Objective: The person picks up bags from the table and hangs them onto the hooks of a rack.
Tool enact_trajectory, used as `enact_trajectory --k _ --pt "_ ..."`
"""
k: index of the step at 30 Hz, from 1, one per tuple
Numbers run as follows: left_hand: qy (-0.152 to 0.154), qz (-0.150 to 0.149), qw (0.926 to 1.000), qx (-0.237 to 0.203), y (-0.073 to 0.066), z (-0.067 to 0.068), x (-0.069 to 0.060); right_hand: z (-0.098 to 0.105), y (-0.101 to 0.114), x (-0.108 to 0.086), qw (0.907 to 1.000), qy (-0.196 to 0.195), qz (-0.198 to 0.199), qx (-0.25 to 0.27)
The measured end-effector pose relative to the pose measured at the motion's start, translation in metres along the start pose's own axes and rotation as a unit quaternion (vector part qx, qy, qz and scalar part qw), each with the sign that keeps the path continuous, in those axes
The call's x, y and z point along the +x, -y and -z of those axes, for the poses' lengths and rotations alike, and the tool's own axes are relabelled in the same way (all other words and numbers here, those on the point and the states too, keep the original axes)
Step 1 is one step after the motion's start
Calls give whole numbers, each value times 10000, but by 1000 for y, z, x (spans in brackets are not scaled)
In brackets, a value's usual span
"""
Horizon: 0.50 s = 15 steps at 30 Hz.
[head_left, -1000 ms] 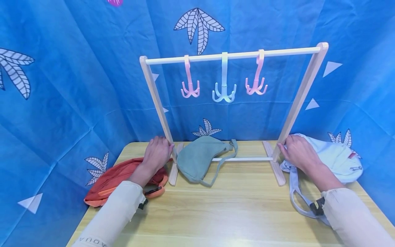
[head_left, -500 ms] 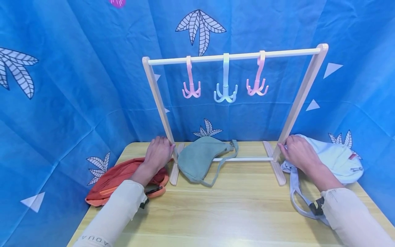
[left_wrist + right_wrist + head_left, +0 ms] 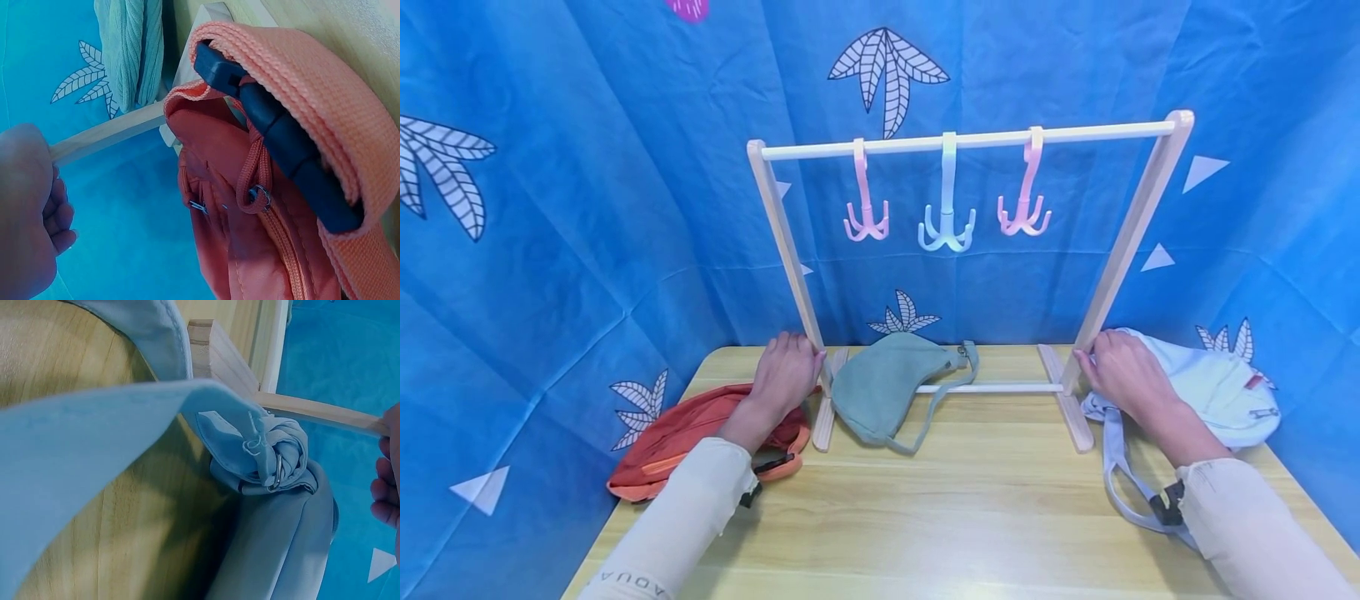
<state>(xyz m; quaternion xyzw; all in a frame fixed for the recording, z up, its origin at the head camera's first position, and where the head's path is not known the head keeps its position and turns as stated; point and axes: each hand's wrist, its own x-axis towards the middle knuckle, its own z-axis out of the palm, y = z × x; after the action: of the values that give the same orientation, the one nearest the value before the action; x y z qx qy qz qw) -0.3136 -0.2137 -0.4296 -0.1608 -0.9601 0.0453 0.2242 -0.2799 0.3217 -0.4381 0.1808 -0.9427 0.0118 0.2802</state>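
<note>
A wooden rack point(image 3: 1101, 292) stands on the table, its posts leaning outward in the head view. My left hand point(image 3: 784, 371) grips the left post low down, fingers curled round it in the left wrist view. On the opposite post my right hand point(image 3: 1126, 371) holds on at about the same height. From the top rail hang a pink hook point(image 3: 867, 227), a pale blue hook point(image 3: 947, 235) and another pink hook point(image 3: 1024, 218), all bare. A grey-green bag point(image 3: 876, 387) lies over the lower bar, between the posts.
Under my left forearm lies a red waist bag point(image 3: 681, 442) with an orange strap and black buckle point(image 3: 287, 144). A pale blue bag point(image 3: 1213, 392) lies beside my right hand, its strap point(image 3: 1115, 450) trailing forward. Blue patterned cloth point(image 3: 625, 208) surrounds the wooden table point(image 3: 940, 517).
The head view has shifted slightly. Both hands stay on the posts, and the rack, hooks and bags keep their places.
</note>
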Motion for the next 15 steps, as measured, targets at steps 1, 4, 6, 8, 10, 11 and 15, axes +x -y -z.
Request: enact_trajectory --k 1,4,6,8,10,11,15 --pt "19 11 10000 -4 0 0 0 0 0 0 10000 12 -13 -26" --pt "78 45 10000 -41 0 0 -1 0 1 0 9999 60 -71 -81" --pt "95 51 9999 -45 -1 0 -1 0 2 0 9999 68 -95 -118" --pt "69 32 10000 -22 -1 0 -1 0 2 1 9998 40 -97 -139" --pt "8 0 10000 3 -1 0 -1 0 2 1 9998 1 -81 -176" --pt "-19 -16 10000 18 -1 0 -1 0 2 1 9998 -35 -63 -188" --pt "-106 -64 9999 29 -1 0 -1 -1 2 1 9996 -177 -28 -226"
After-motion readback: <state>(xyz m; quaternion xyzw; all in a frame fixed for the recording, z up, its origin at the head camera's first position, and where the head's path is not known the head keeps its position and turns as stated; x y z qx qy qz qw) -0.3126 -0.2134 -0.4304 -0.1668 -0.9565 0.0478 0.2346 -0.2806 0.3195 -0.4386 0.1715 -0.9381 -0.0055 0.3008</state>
